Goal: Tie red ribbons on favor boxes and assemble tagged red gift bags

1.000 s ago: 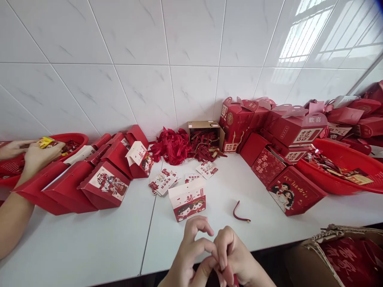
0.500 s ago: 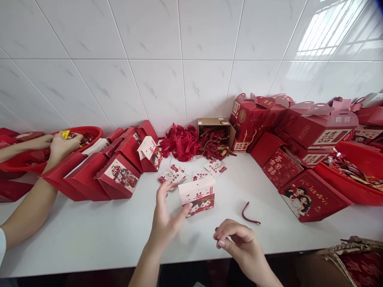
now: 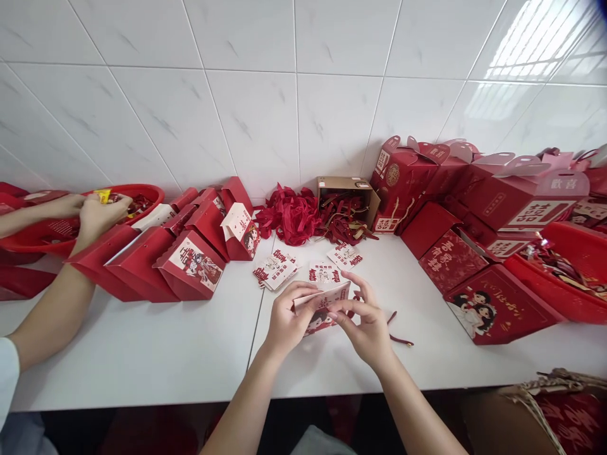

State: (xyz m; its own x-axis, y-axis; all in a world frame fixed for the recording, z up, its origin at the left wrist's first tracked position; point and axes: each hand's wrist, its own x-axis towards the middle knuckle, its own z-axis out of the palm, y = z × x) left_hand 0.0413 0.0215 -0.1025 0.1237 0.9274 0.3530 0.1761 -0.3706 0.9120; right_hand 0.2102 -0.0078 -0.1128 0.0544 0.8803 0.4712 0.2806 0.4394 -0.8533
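the small box (image 3: 318, 323) is by the table's (image 3: 199, 354) front edge, formed, its pale flap (image 3: 317, 301) folded over; whether it is fastened is hidden. the left hand (image 3: 290, 316) grips its side; the right hand (image 3: 367, 319) touches it, grip unclear. 1 cord (image 3: 401, 341) lies unattached; 1 similar box (image 3: 241, 237) stands folded nearer the back edge.

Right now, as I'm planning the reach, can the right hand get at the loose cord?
Probably yes: the cord lies on the table just right of the right hand, with nothing visible between, though its fingers are at the box.
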